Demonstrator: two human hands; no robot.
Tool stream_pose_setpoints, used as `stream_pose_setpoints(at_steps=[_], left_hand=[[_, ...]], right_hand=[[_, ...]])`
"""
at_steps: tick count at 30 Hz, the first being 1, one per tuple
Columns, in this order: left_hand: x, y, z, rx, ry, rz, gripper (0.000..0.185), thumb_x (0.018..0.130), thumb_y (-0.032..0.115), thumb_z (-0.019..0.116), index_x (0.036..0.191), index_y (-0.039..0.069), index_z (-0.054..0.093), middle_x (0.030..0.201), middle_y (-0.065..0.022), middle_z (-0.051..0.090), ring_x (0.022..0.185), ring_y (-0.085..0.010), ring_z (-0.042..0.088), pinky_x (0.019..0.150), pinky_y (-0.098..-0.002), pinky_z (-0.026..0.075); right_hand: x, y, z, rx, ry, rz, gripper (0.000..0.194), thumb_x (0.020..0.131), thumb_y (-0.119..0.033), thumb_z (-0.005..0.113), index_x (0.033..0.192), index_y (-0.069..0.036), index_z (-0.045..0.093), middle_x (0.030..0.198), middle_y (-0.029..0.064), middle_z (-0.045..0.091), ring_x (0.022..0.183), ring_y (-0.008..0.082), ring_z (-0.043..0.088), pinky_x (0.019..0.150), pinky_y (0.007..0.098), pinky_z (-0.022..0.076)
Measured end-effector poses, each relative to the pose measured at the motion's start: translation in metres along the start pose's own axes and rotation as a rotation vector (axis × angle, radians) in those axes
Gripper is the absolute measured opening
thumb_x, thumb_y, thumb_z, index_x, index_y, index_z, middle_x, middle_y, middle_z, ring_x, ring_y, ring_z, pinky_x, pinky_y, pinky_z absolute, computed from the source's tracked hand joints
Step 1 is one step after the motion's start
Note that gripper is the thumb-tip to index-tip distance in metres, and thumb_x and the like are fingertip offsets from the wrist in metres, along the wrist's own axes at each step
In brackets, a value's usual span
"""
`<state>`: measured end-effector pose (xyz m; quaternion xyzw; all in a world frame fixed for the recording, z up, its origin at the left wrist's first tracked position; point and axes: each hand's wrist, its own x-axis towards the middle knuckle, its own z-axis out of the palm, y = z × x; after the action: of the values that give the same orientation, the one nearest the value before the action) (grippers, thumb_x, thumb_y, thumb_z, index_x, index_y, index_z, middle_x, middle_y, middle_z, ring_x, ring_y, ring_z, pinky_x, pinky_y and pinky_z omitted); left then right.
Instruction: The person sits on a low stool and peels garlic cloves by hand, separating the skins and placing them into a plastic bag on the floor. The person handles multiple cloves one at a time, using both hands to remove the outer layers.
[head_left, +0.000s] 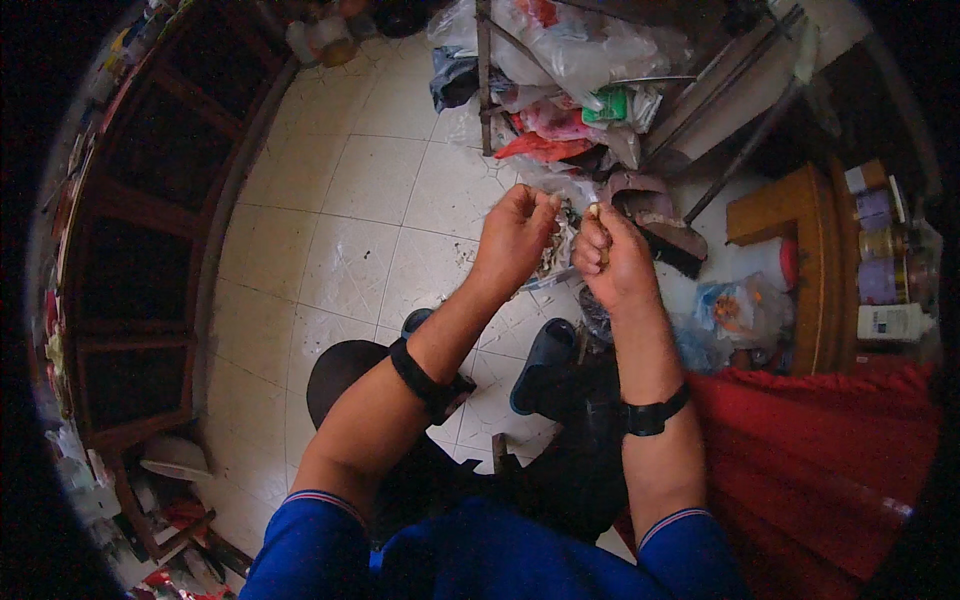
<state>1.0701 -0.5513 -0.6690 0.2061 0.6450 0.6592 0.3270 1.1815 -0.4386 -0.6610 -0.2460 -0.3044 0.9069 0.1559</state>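
My left hand (519, 234) is raised in front of me, its thumb and fingertips pinched together. Whether anything sits in that pinch I cannot tell. Close beside it, my right hand (616, 259) has its fingers curled round a small pale piece (595, 210), possibly a garlic clove, which shows at the thumb tip. Beneath and between both hands is a heap of pale and brown scraps, like dry peelings (553, 259), in a light-coloured container (541, 283), partly hidden by the hands.
Crumbs dot the tiled floor (352, 247). A dustpan (637, 195) and a broom head (679, 244) lie beyond my right hand. Plastic bags (570, 52) fill a metal rack ahead. A dark wooden cabinet (142, 202) stands left; red cloth (810, 465) hangs at right.
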Motion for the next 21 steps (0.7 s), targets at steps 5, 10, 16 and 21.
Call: stream_pose_setpoints(at_steps=[5,10,16,21], left_hand=[[-0.002,0.003,0.001,-0.028,-0.023,-0.007,0.023,0.101,0.023,0.053,0.102,0.001,0.062,0.076,-0.0047,0.063,0.063,-0.0101,0.056,0.057,-0.0253,0.047],[0.0,0.007,-0.004,-0.143,-0.072,-0.093,0.032,0.102,0.034,0.05,0.106,0.005,0.062,0.078,-0.0011,0.062,0.068,-0.009,0.054,0.062,-0.0241,0.045],[0.004,0.008,-0.009,-0.483,-0.05,-0.302,0.04,0.102,0.04,0.047,0.107,0.004,0.061,0.086,-0.0051,0.063,0.072,-0.013,0.055,0.065,-0.026,0.044],[0.008,0.01,-0.017,-0.95,-0.132,-0.44,0.044,0.101,0.04,0.049,0.122,0.002,0.054,0.112,-0.0121,0.062,0.1,-0.0224,0.062,0.085,-0.03,0.051]], right_hand=[[0.003,-0.003,-0.005,0.109,-0.05,0.031,0.019,0.101,-0.027,0.051,0.096,-0.008,0.053,0.069,-0.0031,0.044,0.056,0.0099,0.04,0.045,0.0234,0.0296],[0.002,-0.005,-0.002,0.107,0.026,0.004,0.018,0.099,-0.026,0.054,0.095,-0.009,0.054,0.075,0.0007,0.053,0.063,0.0135,0.049,0.044,0.0224,0.0323],[0.0,-0.01,0.008,0.14,0.16,-0.011,0.013,0.096,-0.021,0.055,0.096,-0.008,0.057,0.081,0.0045,0.059,0.067,0.018,0.054,0.044,0.0229,0.0367],[0.002,-0.01,0.002,0.134,0.121,-0.041,0.011,0.093,-0.015,0.053,0.099,-0.007,0.058,0.077,0.0035,0.058,0.063,0.0177,0.053,0.044,0.0233,0.0371]])
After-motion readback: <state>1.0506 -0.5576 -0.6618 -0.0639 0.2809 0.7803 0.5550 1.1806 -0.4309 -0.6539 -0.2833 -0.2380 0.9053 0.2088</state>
